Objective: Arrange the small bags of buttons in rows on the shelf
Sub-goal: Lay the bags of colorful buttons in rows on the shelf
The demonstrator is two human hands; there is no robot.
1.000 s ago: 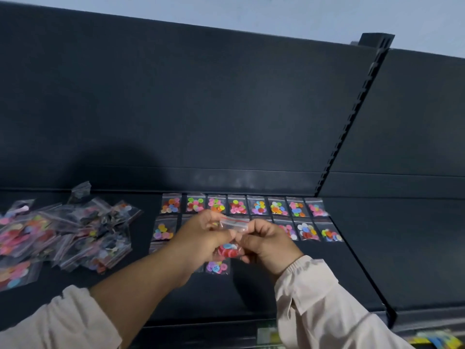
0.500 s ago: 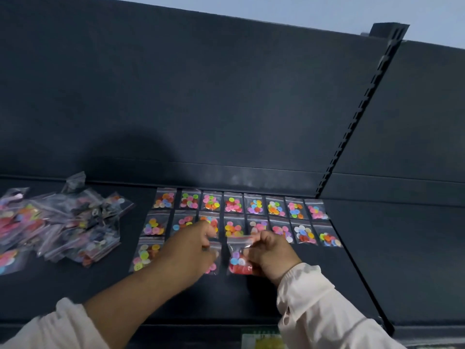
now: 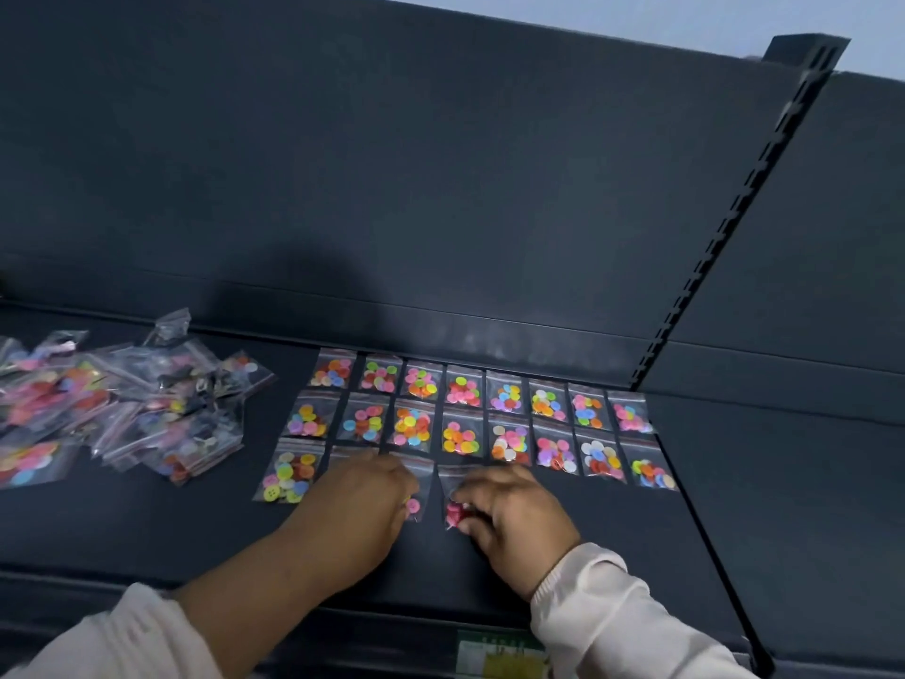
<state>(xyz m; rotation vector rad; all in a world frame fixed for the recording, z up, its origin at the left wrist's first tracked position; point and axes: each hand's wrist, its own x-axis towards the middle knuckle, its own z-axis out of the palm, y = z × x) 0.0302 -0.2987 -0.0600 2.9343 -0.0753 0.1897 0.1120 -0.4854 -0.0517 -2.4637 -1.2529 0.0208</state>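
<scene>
Head view: two rows of eight bags [image 3: 460, 436], one loose pile [image 3: 122, 409].

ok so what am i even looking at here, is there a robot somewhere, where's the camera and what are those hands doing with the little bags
No robot here: the grip is a person's two bare hands. The one picture comes from a camera worn on the head, looking forward and down, so the arms enter from the bottom. The dark surface is a shelf. On it lie small clear bags of coloured buttons: a back row and a middle row of eight each, and a third row begun. A loose pile of bags sits at the left. The left hand rests over third-row bags, its fingers hidden. The right hand seems to pinch a bag of red buttons lying on the shelf.
</scene>
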